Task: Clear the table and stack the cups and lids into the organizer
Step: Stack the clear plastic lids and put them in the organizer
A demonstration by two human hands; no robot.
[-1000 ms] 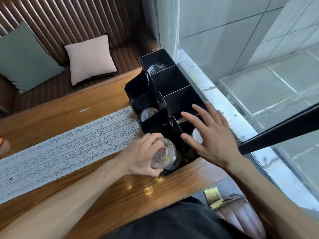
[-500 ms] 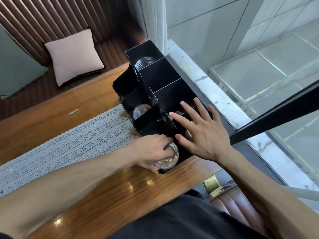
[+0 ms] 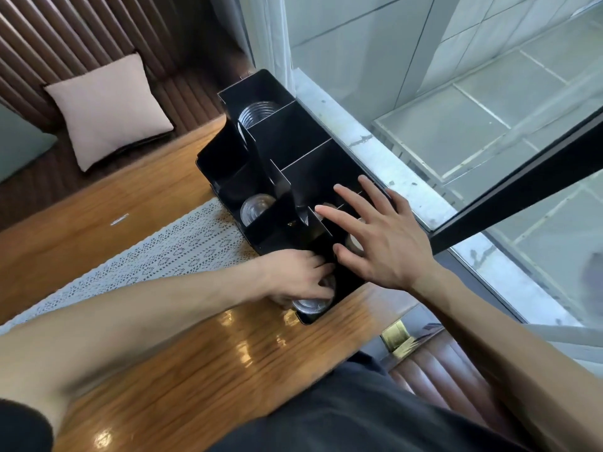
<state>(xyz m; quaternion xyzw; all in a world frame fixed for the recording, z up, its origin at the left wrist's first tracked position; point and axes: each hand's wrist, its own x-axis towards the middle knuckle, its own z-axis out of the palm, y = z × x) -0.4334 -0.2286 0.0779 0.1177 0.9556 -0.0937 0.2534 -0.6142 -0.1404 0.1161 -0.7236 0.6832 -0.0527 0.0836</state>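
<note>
While the left hand (image 3: 298,279) curls over a clear plastic cup (image 3: 310,303) in the organizer's (image 3: 303,151) nearest compartment at the table's (image 3: 182,347) window edge, the right hand (image 3: 378,243) rests spread on the dividers. Such cups look light, slick and crushable; hold the rim gently. Farther compartments hold more cups (image 3: 256,208).

- The left hand (image 3: 298,278) sits just below the frame's centre, fingers curled shut around a clear cup (image 3: 313,303), forearm stretching in from the lower left.
- The right hand (image 3: 380,243) lies right of centre, palm down, fingers spread wide, forearm running to the lower right.
</note>
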